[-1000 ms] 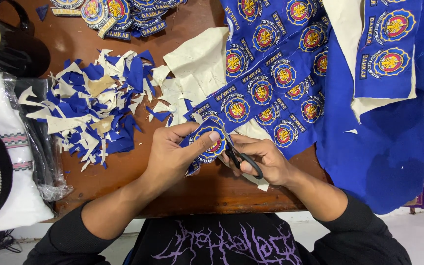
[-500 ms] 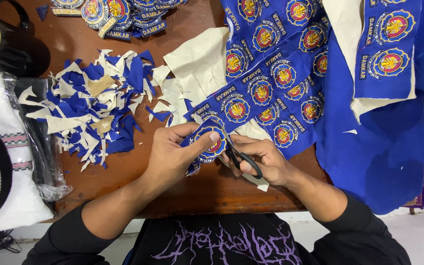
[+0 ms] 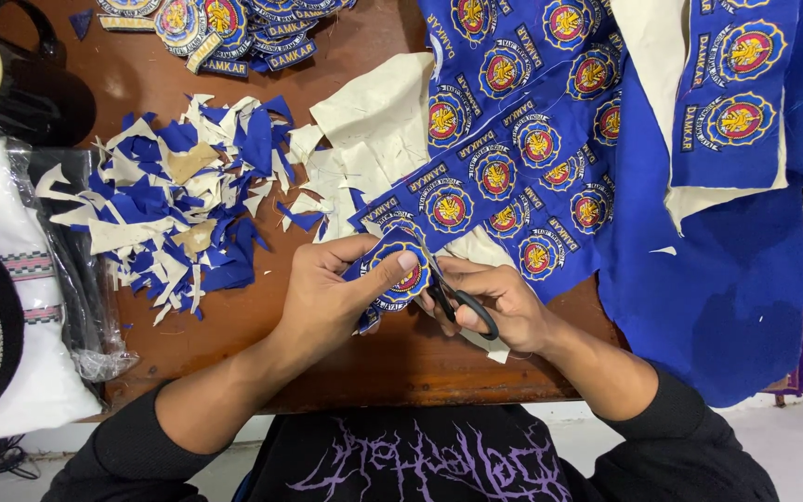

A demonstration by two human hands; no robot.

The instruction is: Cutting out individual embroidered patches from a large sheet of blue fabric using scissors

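Item: round badge (image 3: 400, 272), pinched in the left hand (image 3: 332, 297) over the table (image 3: 364, 358) front edge, still joined to the blue cloth (image 3: 513, 158). Right hand (image 3: 504, 307) fingers closed through the scissors (image 3: 453, 293) loops, blades at the badge rim. Risks, as judged: blades straying into the embroidery, or nicking the left thumb close beside them.

We curl our left hand (image 3: 332, 293) in a pinch; our right hand (image 3: 504, 307) is fisted, both forearms angled inward
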